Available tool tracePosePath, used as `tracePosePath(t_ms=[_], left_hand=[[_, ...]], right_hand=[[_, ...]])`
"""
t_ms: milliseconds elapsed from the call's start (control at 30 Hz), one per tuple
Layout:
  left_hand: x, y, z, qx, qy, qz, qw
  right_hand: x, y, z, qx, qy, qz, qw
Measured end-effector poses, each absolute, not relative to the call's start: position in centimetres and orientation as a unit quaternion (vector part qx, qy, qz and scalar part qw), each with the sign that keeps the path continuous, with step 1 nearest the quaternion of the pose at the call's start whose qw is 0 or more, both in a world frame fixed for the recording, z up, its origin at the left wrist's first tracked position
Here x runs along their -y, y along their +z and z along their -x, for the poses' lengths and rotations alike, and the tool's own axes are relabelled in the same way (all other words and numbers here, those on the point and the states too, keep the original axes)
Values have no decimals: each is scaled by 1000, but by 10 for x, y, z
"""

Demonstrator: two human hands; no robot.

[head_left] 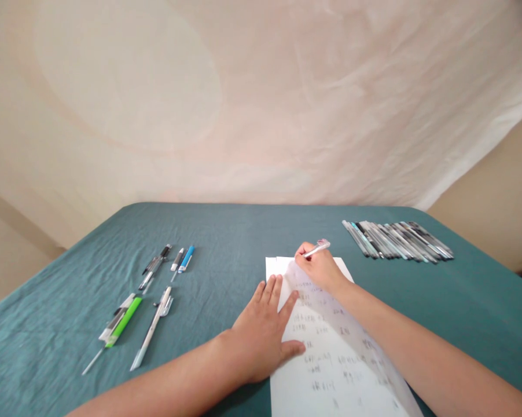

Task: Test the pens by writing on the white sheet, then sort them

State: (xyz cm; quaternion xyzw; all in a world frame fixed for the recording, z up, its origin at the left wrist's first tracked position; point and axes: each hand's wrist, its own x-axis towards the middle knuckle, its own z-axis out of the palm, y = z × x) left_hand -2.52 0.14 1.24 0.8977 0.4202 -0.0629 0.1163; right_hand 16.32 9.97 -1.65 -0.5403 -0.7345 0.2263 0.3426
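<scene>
A white sheet of paper (330,370) with handwritten marks lies on the teal cloth-covered table (226,237). My left hand (263,330) rests flat on the sheet's left edge, fingers stretched out and spread. My right hand (319,269) is closed around a white pen (317,249) near the sheet's top edge, the pen's tip down at the paper. My right forearm crosses the sheet from the lower right.
To the left lie loose pens: a black one (154,266), a small white one and a blue one (186,258), a green one (122,322) and a clear one (153,325). A row of several dark pens (397,240) lies at the far right. A pale draped sheet hangs behind.
</scene>
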Motion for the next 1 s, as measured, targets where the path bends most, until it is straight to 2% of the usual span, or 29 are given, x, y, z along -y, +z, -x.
tracePosePath(t_ms=[333, 467, 600, 700, 833, 1000], left_hand=[[-1, 11, 24, -420, -64, -899, 109], [-1, 10, 26, -418, -50, -901, 106], [-1, 9, 27, -414, -47, -903, 104], [-1, 9, 27, -416, -52, -902, 101], [-1, 10, 27, -421, -48, -900, 104], [-1, 13, 26, -422, -55, -898, 111]], right_hand=[[-100, -18, -165, 722, 270, 545, 330], [-100, -18, -168, 707, 271, 546, 359], [-101, -20, -171, 634, 414, 525, 389], [-104, -19, -171, 592, 465, 512, 414], [-106, -12, -173, 604, 454, 511, 410], [-89, -7, -179, 630, 438, 531, 360]])
